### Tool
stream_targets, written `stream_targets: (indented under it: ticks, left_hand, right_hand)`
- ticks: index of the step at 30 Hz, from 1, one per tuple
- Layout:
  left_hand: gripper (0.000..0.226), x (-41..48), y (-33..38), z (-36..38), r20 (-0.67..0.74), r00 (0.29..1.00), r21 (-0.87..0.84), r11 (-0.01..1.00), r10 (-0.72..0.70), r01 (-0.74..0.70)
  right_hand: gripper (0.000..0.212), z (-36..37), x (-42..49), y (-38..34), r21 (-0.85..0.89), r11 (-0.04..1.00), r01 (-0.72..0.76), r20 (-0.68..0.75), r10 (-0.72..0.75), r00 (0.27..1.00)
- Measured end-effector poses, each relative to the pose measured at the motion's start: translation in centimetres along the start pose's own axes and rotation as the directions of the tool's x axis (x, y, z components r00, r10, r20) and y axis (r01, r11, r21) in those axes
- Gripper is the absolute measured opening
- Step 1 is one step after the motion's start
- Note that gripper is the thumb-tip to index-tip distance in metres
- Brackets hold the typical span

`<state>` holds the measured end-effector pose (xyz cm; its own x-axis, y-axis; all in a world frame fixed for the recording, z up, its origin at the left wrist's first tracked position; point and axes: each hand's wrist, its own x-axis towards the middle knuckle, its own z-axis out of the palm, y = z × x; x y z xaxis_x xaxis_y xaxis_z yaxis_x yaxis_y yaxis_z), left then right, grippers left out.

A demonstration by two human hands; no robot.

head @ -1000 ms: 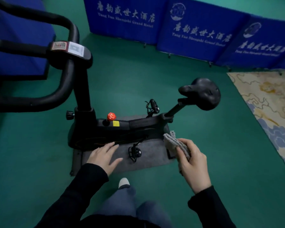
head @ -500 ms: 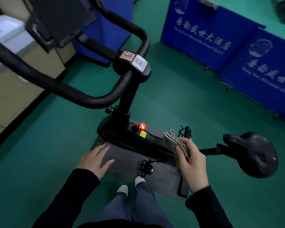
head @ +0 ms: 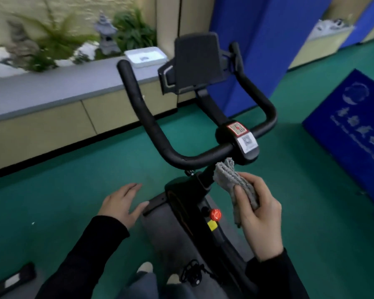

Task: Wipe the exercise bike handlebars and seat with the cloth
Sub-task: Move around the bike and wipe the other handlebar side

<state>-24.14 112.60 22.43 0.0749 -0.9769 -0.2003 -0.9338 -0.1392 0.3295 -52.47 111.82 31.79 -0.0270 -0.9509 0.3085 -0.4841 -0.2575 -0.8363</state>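
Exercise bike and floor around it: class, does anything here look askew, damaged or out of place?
Nothing on the exercise bike looks damaged or askew. One stray item: a black bar with a pale label lies on the green floor at lower left, apart from the bike.

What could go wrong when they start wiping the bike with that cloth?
The cloth is held in the right hand with a loose tail hanging near the red knob; it might snag there. The left hand holds nothing, so the handlebars could perhaps wobble under a hard wipe. The feet stand close to the pedal, so a step might bump it.
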Motion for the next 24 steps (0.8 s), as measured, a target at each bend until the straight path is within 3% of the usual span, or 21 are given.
stream_targets:
  ticks: [9,24]
  left_hand:
    - [0.059,1.8,-0.2,-4.2,-0.179,0.982,-0.097,0.994,-0.063,0.046]
    - [0.058,11.2,-4.6,-11.2,-0.351,0.936,-0.25,0.963,0.009,-0.103]
  right_hand:
    - [0.019,4.5,6.3,-3.6,0.075,0.984,0.16,0.14,-0.17,0.976]
    - [0.017,11.7,14.7,-7.6,-0.039,0.965,0.26,0.206,-0.247,0.947]
